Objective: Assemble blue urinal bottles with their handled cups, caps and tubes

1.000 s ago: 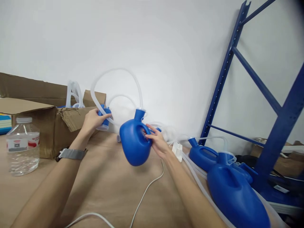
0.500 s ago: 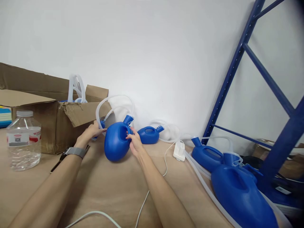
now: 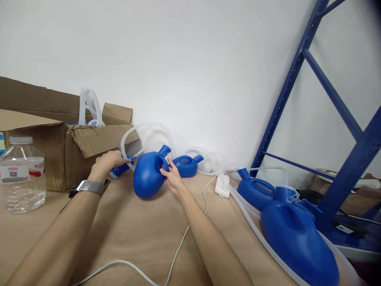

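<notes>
A blue urinal bottle (image 3: 148,176) with a white cap and a clear tube (image 3: 151,125) tilts just above the brown table. My right hand (image 3: 173,176) grips its handle on the right side, thumb toward me. On the bottle's left, my left hand (image 3: 110,162) is closed on the blue end piece (image 3: 119,171) of a tube, partly hidden by the fingers. Behind my right hand, a second blue urinal bottle (image 3: 187,167) lies on the table against the wall. Two more blue bottles, one nearer (image 3: 297,234) and one behind it (image 3: 256,192), lie at the right with their tubes.
An open cardboard box (image 3: 53,155) holding white tubing stands at the left. In front of it is a clear water bottle (image 3: 22,174). A white plug adapter (image 3: 222,185) with a cable lies at centre right. Blue shelf posts (image 3: 285,91) rise at the right.
My left hand has drawn slightly left with the blue end piece, which shows more. The held bottle has shifted a little right and tilts further. The whole view has moved slightly.
</notes>
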The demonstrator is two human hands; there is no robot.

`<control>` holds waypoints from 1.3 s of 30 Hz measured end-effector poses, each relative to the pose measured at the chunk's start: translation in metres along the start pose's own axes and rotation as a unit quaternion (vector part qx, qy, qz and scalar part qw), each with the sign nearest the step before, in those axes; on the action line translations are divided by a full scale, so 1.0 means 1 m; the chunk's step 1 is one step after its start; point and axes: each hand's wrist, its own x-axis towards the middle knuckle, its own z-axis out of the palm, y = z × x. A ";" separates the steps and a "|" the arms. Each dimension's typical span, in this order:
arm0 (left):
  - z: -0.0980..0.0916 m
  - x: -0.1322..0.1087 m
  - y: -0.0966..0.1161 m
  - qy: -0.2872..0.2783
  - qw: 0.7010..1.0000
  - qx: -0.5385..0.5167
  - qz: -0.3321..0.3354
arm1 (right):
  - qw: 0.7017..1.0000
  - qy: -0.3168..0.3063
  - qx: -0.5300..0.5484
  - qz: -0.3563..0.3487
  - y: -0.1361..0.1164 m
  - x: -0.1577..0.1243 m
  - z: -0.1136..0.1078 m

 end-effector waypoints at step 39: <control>0.009 0.000 0.023 -0.031 0.986 -0.039 0.159 | 0.572 -0.061 -0.817 -0.026 0.038 0.130 -0.009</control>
